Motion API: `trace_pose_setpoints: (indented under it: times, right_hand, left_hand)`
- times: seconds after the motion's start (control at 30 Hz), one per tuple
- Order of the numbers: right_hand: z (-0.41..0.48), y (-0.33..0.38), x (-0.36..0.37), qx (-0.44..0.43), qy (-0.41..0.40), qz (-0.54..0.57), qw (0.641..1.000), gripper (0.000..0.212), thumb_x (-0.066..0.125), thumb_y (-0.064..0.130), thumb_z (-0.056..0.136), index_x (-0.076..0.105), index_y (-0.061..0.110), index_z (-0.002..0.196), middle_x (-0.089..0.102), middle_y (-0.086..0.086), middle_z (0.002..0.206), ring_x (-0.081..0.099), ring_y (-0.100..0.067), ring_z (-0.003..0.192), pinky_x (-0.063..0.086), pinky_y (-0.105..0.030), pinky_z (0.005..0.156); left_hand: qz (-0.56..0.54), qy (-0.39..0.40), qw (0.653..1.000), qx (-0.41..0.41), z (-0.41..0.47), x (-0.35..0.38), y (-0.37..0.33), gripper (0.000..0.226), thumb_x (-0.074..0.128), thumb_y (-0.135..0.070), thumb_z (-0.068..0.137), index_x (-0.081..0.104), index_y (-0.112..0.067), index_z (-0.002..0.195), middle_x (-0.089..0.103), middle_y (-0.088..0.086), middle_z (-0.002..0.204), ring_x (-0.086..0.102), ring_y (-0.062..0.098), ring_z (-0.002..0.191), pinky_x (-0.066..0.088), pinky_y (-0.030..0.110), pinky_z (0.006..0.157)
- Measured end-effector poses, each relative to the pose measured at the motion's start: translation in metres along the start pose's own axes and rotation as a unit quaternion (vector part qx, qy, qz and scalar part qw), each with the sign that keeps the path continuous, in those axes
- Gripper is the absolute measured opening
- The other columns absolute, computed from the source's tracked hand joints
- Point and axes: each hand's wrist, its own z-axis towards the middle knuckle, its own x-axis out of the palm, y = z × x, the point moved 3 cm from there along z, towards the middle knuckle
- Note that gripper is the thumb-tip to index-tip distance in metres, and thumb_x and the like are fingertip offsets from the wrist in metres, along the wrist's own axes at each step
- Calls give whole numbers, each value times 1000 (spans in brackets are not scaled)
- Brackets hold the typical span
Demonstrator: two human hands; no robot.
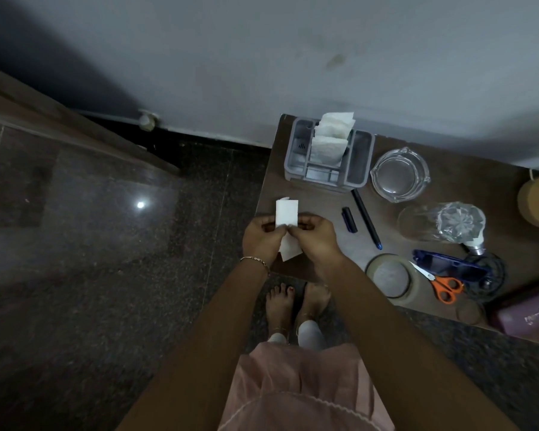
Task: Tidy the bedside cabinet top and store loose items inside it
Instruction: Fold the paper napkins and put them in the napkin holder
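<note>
Two hands meet over the near left corner of the brown cabinet top, both pinched shut on one folded white paper. The left hand grips its lower left edge between thumb and fingers; the right hand nips the same edge from the other side, so the sheet stands up above the knuckles and a corner hangs below them. A thin bracelet circles the left wrist.

Just beyond the hands sits a grey organiser tray with white tissues standing in its middle slot. To the right of the right hand lie a dark pen cap and, beside it, a long pen — apart, not touching. Further right are a clear glass ashtray, a tumbler lying on its side, a tape roll and orange-handled scissors. The far right edge is too dim to read.
</note>
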Motion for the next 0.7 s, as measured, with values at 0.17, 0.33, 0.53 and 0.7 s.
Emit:
trace_pose_setpoints:
  times: [0.17,0.33,0.53,0.7]
  right_hand:
    - [-5,0,-9,-13,-24,25,999,13,72,10,82,65,10,93,67,-2,87,62,-15,83,47,-18,64]
    - [-10,-2,-16,-30,-44,72,996,20,79,6,74,60,13,76,64,-1,78,62,-15,79,49,-19,66]
    - [-20,7,-21,-29,18,134,990,59,76,-10,70,53,9,120,62,-6,118,60,-18,110,52,-20,81]
    - [-49,38,-55,-99,131,108,980,71,73,-12,72,47,18,131,61,2,123,62,-12,109,56,-22,77]
  left_hand:
    - [-3,-11,1000,1,-3,-1,-2,27,74,-9,77,62,-1,100,65,12,98,61,22,88,50,30,73]
    - [11,-29,997,63,-10,-6,-8,17,76,-11,75,59,-17,75,65,4,84,61,18,80,52,30,72]
    - [-29,30,994,98,-25,-7,-23,25,64,5,78,55,-17,73,62,-1,75,59,7,69,48,11,62]
    - [-29,80,986,145,-40,-9,-44,23,61,2,80,56,-21,83,66,-1,79,64,8,71,50,17,62]
